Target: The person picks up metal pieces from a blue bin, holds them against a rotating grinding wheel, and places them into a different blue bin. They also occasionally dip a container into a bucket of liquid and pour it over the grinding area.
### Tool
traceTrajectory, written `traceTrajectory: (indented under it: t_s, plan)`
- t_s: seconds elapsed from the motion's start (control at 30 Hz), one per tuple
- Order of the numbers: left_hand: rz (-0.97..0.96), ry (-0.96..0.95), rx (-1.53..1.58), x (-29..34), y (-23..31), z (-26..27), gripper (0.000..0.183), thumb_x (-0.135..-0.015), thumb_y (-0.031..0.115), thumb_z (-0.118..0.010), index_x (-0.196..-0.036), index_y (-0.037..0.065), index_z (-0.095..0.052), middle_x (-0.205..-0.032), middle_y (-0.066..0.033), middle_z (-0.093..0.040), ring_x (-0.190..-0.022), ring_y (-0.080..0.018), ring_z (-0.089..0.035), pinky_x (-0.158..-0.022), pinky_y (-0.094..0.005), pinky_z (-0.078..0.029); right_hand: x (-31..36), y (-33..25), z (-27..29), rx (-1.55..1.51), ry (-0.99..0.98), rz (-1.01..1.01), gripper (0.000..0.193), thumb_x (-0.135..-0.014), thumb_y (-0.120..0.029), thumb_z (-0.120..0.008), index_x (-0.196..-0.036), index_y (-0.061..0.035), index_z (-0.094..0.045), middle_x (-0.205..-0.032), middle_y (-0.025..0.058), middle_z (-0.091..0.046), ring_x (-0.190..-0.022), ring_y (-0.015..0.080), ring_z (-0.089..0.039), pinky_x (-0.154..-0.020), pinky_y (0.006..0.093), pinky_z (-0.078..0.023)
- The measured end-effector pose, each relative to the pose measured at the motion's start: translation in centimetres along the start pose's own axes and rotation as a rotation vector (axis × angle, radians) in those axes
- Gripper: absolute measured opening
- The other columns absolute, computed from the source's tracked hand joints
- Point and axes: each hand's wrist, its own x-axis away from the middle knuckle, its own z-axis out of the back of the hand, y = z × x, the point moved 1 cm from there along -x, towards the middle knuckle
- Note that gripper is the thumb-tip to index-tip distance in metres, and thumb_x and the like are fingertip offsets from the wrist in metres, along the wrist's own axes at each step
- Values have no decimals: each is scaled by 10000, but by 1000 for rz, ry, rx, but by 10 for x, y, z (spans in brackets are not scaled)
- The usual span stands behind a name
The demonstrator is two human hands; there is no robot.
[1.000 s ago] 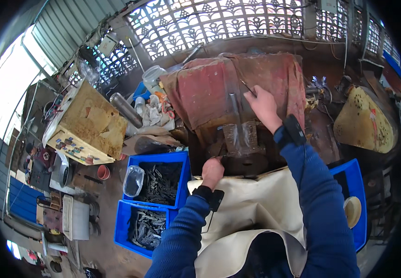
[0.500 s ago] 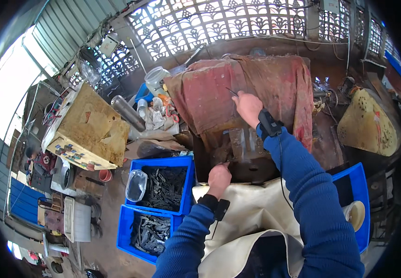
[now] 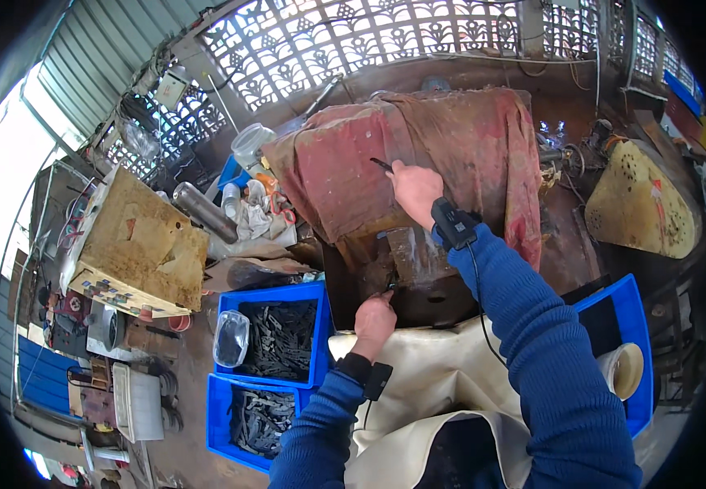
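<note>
Over the red cloth (image 3: 345, 155) draped on a machine, my right hand (image 3: 416, 191) is closed, pinching a small thin dark strip (image 3: 381, 165) whose end pokes out to the left. Lower down, at the dark opening below the cloth, my left hand (image 3: 375, 324) is also closed. A small dark tip shows at its fingers, too small to name. Beside that hand, a blue bin (image 3: 320, 330) holds many dark flat strips (image 3: 281, 338). Nearer to me, a second blue bin (image 3: 218, 411) contains similar greyish strips (image 3: 261, 420).
A clear plastic tub (image 3: 231, 338) rests on the far bin's left edge. A stained yellowish control box (image 3: 141, 240) stands at left, near a metal cylinder (image 3: 204, 212). Right of me is another blue bin (image 3: 640, 350) with a cream-coloured container (image 3: 623, 371). A cream apron (image 3: 434, 367) covers my lap.
My view has shifted slightly, so the scene sits a little further left. The strip in my right hand now shows broader, and a small dark tip stands out above my left fingers.
</note>
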Motion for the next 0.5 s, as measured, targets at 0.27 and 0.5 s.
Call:
traceTrajectory:
  t_s: [0.27,0.5]
  plan:
    - [4,-7,7,-1,0,0,324,-840,86,-499,-1092,105,-702,-1044,-154,-678,-968,-310,-646,-837,-388,-528,-1,-1,-1,32,-22,-23,239,-942,-273,-504,-865,-51,-548,-702,176,-643,-693,398,-642,-603,522,-487]
    - [-32,41,-1,0,0,1,323,-833,80,-514,-1095,105,-702,-1053,-152,-677,-966,-310,-646,-836,-388,-528,-2,-1,-3,59,-35,-13,233,-944,-268,-507,-871,-55,-569,-711,170,-657,-689,385,-655,-599,506,-500]
